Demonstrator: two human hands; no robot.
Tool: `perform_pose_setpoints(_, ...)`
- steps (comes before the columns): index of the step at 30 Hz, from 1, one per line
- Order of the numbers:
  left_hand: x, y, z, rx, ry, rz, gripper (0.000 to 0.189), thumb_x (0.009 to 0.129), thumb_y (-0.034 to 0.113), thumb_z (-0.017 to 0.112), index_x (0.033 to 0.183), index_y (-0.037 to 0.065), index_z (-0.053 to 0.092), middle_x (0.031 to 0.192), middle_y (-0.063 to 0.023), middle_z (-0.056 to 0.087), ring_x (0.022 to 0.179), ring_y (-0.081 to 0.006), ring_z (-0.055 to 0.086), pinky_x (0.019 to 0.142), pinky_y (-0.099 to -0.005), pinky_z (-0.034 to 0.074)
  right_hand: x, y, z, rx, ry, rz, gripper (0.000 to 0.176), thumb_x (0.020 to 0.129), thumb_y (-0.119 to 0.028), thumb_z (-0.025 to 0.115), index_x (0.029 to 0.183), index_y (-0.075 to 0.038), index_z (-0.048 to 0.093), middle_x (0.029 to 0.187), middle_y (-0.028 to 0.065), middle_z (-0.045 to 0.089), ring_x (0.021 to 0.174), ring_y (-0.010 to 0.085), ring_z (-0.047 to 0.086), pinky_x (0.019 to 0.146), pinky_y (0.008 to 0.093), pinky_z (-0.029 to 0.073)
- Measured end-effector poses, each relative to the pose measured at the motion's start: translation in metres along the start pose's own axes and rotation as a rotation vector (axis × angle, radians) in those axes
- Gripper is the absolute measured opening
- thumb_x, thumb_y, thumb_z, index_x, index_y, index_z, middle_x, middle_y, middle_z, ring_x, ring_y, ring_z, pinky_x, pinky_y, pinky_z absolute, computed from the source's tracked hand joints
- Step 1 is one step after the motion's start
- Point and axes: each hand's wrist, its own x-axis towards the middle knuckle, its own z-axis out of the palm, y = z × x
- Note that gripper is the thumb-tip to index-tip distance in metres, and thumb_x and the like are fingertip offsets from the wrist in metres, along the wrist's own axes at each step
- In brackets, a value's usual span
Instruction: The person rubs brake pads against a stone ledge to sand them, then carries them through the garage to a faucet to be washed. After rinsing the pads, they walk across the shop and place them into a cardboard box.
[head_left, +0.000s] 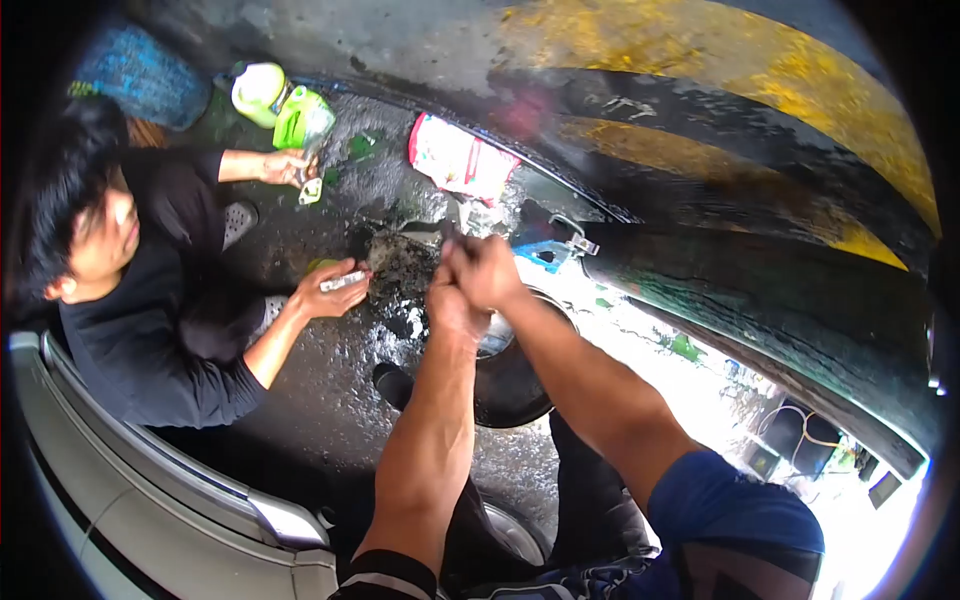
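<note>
My left hand (pixel 455 305) and my right hand (pixel 487 272) are close together at the centre, over the wet floor. Fingers of both hands are curled; a dark object partly shows at the top of the right hand, blurred and mostly hidden. Just beyond my hands lies a red and white packet (pixel 462 158). Beneath my forearms is a round dark basin (pixel 505 385), partly covered by them. A blue item (pixel 543 256) lies to the right of my hands.
A co-worker (pixel 150 300) crouches at the left, holding small objects in both hands. Green bottles (pixel 300 118) and a blue drum (pixel 150 78) stand at the upper left. A car body (pixel 160 510) borders the lower left; a yellow and black wall (pixel 700 100) rises at the upper right.
</note>
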Motion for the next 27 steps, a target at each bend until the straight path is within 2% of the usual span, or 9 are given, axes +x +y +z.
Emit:
perform_pose_setpoints(2, 0.004, 0.012, -0.016, 0.015, -0.434, -0.037, 0.044, 0.103, 0.043, 0.038, 0.120, 0.008, 0.058, 0.116, -0.0064, 0.062, 0.101, -0.0226, 0.061, 0.091, -0.0417, 0.051, -0.043, 0.040, 0.022, -0.085, 0.354, -0.406, 0.046, 0.087, -0.036, 0.063, 0.119, -0.003, 0.067, 0.100, 0.0319, 0.060, 0.089, 0.0426, 0.059, 0.086, 0.0471, 0.048)
perform_pose_setpoints(6, -0.043, -0.040, 0.049, 0.014, 0.099, -0.007, 0.040, 0.105, 0.038, 0.036, 0.118, 0.009, 0.059, 0.117, -0.0061, 0.063, 0.110, -0.0224, 0.058, 0.103, -0.0395, 0.043, -0.030, 0.024, -0.020, 0.011, 0.375, -0.128, 0.047, 0.089, -0.033, 0.064, 0.122, 0.000, 0.064, 0.099, 0.0265, 0.062, 0.093, 0.0365, 0.058, 0.091, 0.0403, 0.045)
perform_pose_setpoints(9, -0.026, -0.022, 0.009, 0.090, -0.382, -0.102, 0.040, 0.105, 0.039, 0.037, 0.115, 0.009, 0.061, 0.116, -0.0054, 0.064, 0.111, -0.0216, 0.058, 0.103, -0.0386, 0.042, -0.088, 0.039, -0.023, 0.053, 0.379, -0.289, 0.047, 0.090, -0.034, 0.063, 0.120, 0.001, 0.064, 0.102, 0.0263, 0.064, 0.095, 0.0392, 0.056, 0.088, 0.0414, 0.045)
perform_pose_setpoints(13, -0.068, -0.064, 0.066, 0.113, 0.020, -0.005, 0.041, 0.105, 0.038, 0.036, 0.123, 0.008, 0.057, 0.121, -0.0070, 0.061, 0.114, -0.0224, 0.056, 0.104, -0.0399, 0.041, -0.078, 0.023, -0.055, 0.100, 0.329, -0.078, 0.044, 0.090, -0.030, 0.064, 0.119, 0.004, 0.063, 0.099, 0.0247, 0.066, 0.098, 0.0372, 0.058, 0.087, 0.0426, 0.046)
perform_pose_setpoints(16, -0.056, -0.041, 0.057, 0.274, -0.699, -0.169, 0.046, 0.104, 0.037, 0.038, 0.136, 0.008, 0.052, 0.135, -0.0087, 0.056, 0.124, -0.0241, 0.051, 0.110, -0.0414, 0.036, -0.129, 0.040, -0.037, 0.151, 0.626, -0.609, 0.046, 0.090, -0.032, 0.065, 0.120, 0.003, 0.063, 0.110, 0.0265, 0.063, 0.100, 0.0364, 0.059, 0.092, 0.0404, 0.047)
perform_pose_setpoints(18, -0.082, -0.092, 0.066, 0.059, 0.007, 0.030, 0.048, 0.103, 0.044, 0.037, 0.125, 0.005, 0.055, 0.120, -0.0128, 0.063, 0.112, -0.0274, 0.060, 0.102, -0.0428, 0.044, -0.116, 0.035, -0.061, 0.141, 0.427, -0.235, 0.043, 0.088, -0.025, 0.066, 0.118, 0.005, 0.063, 0.113, 0.0239, 0.063, 0.106, 0.0376, 0.057, 0.095, 0.0418, 0.047)
perform_pose_setpoints(24, -0.087, -0.086, 0.041, 0.227, -0.666, -0.145, 0.047, 0.102, 0.039, 0.042, 0.135, 0.007, 0.050, 0.132, -0.0092, 0.057, 0.121, -0.0249, 0.054, 0.105, -0.0416, 0.042, -0.144, 0.064, -0.049, 0.278, 0.451, -0.387, 0.041, 0.089, -0.026, 0.066, 0.116, 0.004, 0.064, 0.109, 0.0269, 0.063, 0.101, 0.0369, 0.062, 0.091, 0.0396, 0.048)
perform_pose_setpoints(26, -0.126, -0.127, 0.075, 0.129, 0.128, 0.048, 0.044, 0.102, 0.040, 0.041, 0.128, 0.008, 0.057, 0.122, -0.0099, 0.063, 0.111, -0.0252, 0.060, 0.100, -0.0403, 0.046, -0.110, 0.072, -0.055, 0.359, 0.394, -0.188, 0.041, 0.087, -0.027, 0.068, 0.116, 0.002, 0.065, 0.103, 0.0242, 0.064, 0.103, 0.0370, 0.060, 0.092, 0.0434, 0.047)
perform_pose_setpoints(27, -0.117, -0.116, 0.056, 0.034, -0.043, -0.117, 0.045, 0.102, 0.039, 0.041, 0.129, 0.007, 0.055, 0.124, -0.0119, 0.062, 0.112, -0.0264, 0.059, 0.100, -0.0421, 0.045, -0.135, 0.057, -0.070, 0.139, 0.383, -0.161, 0.042, 0.084, -0.028, 0.069, 0.117, -0.002, 0.066, 0.098, 0.0210, 0.062, 0.102, 0.0366, 0.058, 0.091, 0.0445, 0.047)
